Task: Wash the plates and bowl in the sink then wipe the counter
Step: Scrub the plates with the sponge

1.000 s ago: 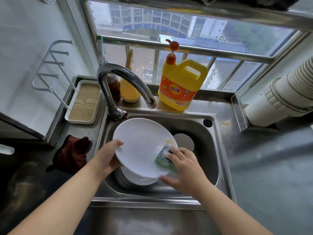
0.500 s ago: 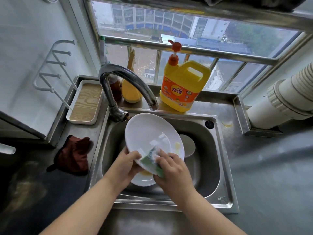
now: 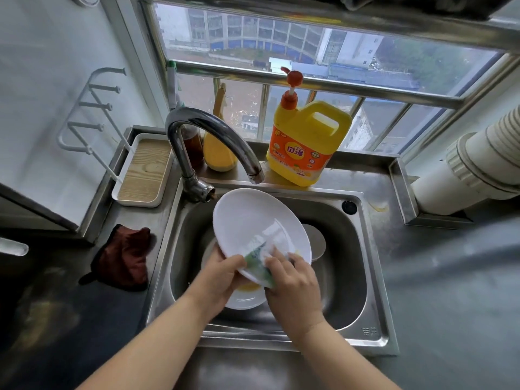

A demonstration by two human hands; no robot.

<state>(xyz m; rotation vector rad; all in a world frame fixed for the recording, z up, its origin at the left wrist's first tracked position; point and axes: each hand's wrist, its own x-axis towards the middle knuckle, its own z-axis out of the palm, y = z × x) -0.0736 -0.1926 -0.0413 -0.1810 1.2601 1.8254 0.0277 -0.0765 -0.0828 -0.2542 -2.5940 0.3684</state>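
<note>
A white plate (image 3: 247,220) is held tilted over the steel sink (image 3: 354,249), its far rim under the faucet spout. My left hand (image 3: 222,274) grips the plate's near-left edge. My right hand (image 3: 292,282) presses a green sponge (image 3: 257,261) against the plate's lower face. Below them in the basin lies another white dish (image 3: 244,301) with yellow residue, mostly hidden by my hands. A round grey drain cover (image 3: 316,240) shows behind the plate.
The curved faucet (image 3: 208,136) rises at the sink's back left. A yellow detergent jug (image 3: 304,142) stands on the ledge behind. A dark red cloth (image 3: 123,257) lies on the left counter near a white tray with wooden inlay (image 3: 143,173). White duct pipe (image 3: 478,164) at right.
The plate has tipped up and shifted toward the faucet. My left hand moved from its left rim to its near edge, and my right hand slid the sponge left across the plate.
</note>
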